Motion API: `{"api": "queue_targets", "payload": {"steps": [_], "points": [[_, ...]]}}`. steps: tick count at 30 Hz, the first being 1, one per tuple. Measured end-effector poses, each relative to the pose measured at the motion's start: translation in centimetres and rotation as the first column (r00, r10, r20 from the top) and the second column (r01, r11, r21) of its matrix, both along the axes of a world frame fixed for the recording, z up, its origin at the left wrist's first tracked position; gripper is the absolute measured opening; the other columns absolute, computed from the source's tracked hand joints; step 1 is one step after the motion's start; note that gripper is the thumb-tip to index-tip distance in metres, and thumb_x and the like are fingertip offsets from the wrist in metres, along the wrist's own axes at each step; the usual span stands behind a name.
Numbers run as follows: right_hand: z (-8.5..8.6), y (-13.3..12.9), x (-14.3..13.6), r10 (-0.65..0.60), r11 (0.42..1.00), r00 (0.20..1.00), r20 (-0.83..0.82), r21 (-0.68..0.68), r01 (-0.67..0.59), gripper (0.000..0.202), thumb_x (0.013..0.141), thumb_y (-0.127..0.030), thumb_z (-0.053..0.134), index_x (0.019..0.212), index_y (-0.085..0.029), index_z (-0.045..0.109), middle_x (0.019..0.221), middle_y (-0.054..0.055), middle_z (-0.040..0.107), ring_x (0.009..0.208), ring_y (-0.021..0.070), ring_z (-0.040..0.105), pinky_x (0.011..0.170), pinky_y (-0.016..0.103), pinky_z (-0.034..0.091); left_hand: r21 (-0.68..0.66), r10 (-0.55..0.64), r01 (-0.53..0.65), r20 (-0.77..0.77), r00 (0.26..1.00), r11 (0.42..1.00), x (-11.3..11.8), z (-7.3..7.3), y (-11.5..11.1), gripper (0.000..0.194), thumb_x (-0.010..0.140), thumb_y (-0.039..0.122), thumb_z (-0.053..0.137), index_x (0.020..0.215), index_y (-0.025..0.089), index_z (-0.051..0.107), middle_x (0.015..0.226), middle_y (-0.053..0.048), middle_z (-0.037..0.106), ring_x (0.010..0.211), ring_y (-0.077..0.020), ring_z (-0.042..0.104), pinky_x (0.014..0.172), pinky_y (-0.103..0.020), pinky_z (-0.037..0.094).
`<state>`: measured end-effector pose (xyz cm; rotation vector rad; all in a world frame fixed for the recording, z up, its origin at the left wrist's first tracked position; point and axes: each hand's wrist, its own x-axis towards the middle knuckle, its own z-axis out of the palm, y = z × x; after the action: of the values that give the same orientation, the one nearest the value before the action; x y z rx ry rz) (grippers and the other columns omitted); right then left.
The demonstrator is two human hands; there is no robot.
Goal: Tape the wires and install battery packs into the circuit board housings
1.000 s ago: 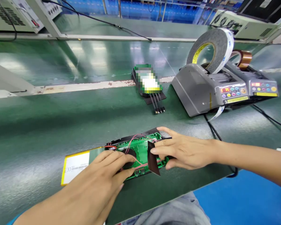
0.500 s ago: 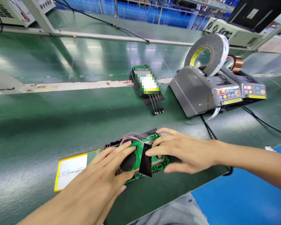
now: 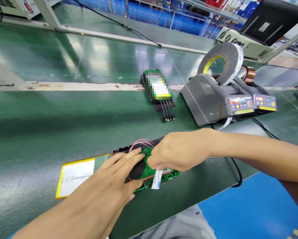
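A green circuit board in a dark housing (image 3: 147,170) lies near the table's front edge, with thin pink wires (image 3: 142,142) looped along its far side. My left hand (image 3: 114,181) rests across its left part, fingers stretched out and thumb apart on the near side. The fingers of my right hand (image 3: 177,151) are closed over the right part, pinching a short strip of tape (image 3: 157,181). White backing with blue print shows on the strip's lower end. A flat white battery pack with yellow edges (image 3: 76,177) lies left of the housing, partly behind my left hand.
Two grey tape dispensers (image 3: 213,103) stand at the right, one bearing a large tape roll (image 3: 234,64). A second device (image 3: 160,87) with grey leads lies beyond the housing. Black cables (image 3: 237,172) run at the right. A pale rail (image 3: 89,86) crosses the table.
My right hand has gone from spread fingers to a closed pinch over the board. The strip's black face showed before; its white, printed backing shows now. My left hand stays in place.
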<state>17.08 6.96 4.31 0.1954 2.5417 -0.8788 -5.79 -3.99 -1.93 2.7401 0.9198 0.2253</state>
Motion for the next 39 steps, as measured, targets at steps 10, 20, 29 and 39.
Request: {"api": "queue_targets", "payload": {"steps": [10,20,29,39], "points": [[-0.5,-1.4,-1.9,0.035,0.932,0.996,0.086,0.357,-0.063,0.015,0.091,-0.028,0.057,0.101,-0.016,0.056,0.089,0.001,0.064,0.072,0.018,0.059,0.045,0.03,0.014,0.02,0.095,-0.098,0.125,0.988,0.995,0.9,-0.1,-0.1,0.034,0.079,0.016,0.048,0.107,0.023,0.067,0.144,-0.005,0.041,0.138,-0.0226,0.031,0.117,-0.04,0.014],[-1.3,-1.6,-2.4,0.046,0.914,0.994,0.1,0.397,-0.082,0.012,0.091,-0.029,0.059,0.098,-0.019,0.06,0.09,-0.001,0.066,0.073,0.0187,0.061,0.043,0.032,0.016,-0.11,-0.013,0.025,0.113,0.994,0.994,0.6,0.8,1.3,0.024,0.081,0.025,0.054,0.099,0.021,0.068,0.135,-0.009,0.05,0.131,-0.0294,0.04,0.108,-0.049,0.033],[-2.0,-2.7,-2.4,-0.007,0.869,1.0,0.017,0.495,-0.003,0.014,0.087,-0.03,0.064,0.093,-0.018,0.061,0.078,0.001,0.062,0.067,0.0212,0.057,0.044,0.033,0.016,-0.111,0.017,-0.004,0.108,0.994,0.994,0.8,0.7,1.0,0.029,0.078,0.022,0.055,0.105,0.021,0.067,0.139,-0.009,0.045,0.128,-0.0307,0.042,0.103,-0.048,0.038],[-5.1,-2.9,1.4,-0.158,0.837,0.802,-0.575,0.354,0.418,0.069,0.078,-0.056,0.067,0.13,-0.021,0.039,0.129,0.012,0.04,0.117,0.0248,0.039,0.097,0.041,0.036,-0.096,0.001,0.005,0.068,0.998,0.995,0.6,0.7,0.6,0.03,0.081,0.021,0.054,0.108,0.023,0.067,0.142,-0.008,0.042,0.131,-0.0316,0.038,0.107,-0.052,0.033]]}}
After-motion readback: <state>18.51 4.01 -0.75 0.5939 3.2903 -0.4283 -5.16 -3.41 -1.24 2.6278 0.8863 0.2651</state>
